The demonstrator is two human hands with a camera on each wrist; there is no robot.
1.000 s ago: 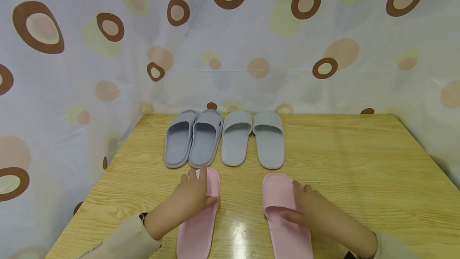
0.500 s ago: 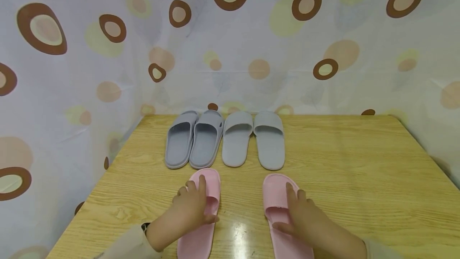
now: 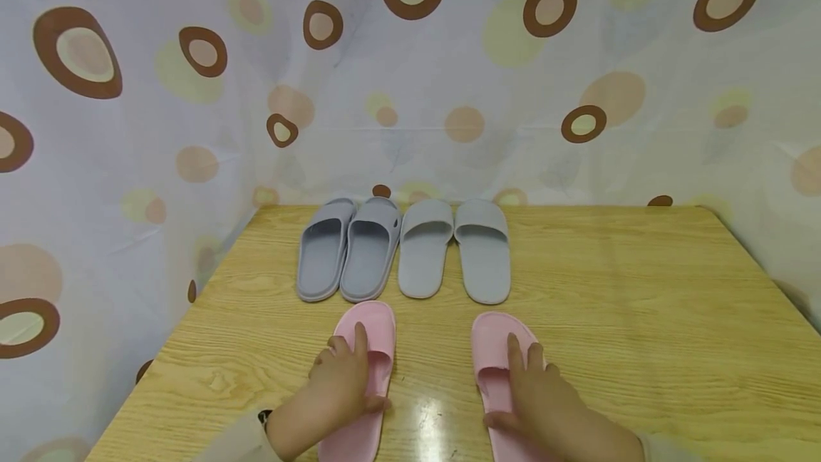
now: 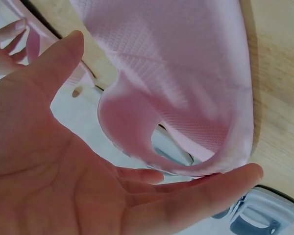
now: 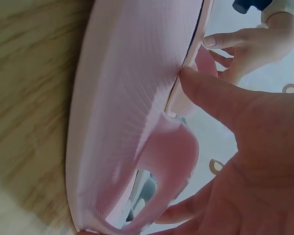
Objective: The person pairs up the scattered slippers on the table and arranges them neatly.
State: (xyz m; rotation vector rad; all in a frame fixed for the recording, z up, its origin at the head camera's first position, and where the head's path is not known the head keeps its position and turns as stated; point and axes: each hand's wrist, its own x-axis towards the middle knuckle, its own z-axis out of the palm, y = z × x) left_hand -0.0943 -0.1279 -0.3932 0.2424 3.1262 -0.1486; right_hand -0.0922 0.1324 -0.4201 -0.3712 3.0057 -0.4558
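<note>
Two pink slippers lie toes-away on the table. Over the left pink slipper (image 3: 378, 326) is my left hand (image 3: 340, 380), fingers extended across its strap and thumb pointing to the inner side. The left wrist view shows those fingers (image 4: 201, 200) straight along the strap's edge, the thumb apart from the slipper. My right hand (image 3: 541, 398) lies over the right pink slipper (image 3: 490, 344), its fingers stretched along the strap's outer side. In the right wrist view its thumb (image 5: 206, 90) is straight and right at the sole's edge. The slippers' heels run out of the head view.
A pair of blue-grey slippers (image 3: 368, 255) and a pair of light grey slippers (image 3: 484, 262) stand side by side behind the pink ones. The wooden table (image 3: 641, 291) ends at a cloth wall (image 3: 462, 70) with circle prints, which also bounds both sides.
Both hands have slid back toward the person along the pink slippers, uncovering more of the toes and straps. The slippers have stayed in place.
</note>
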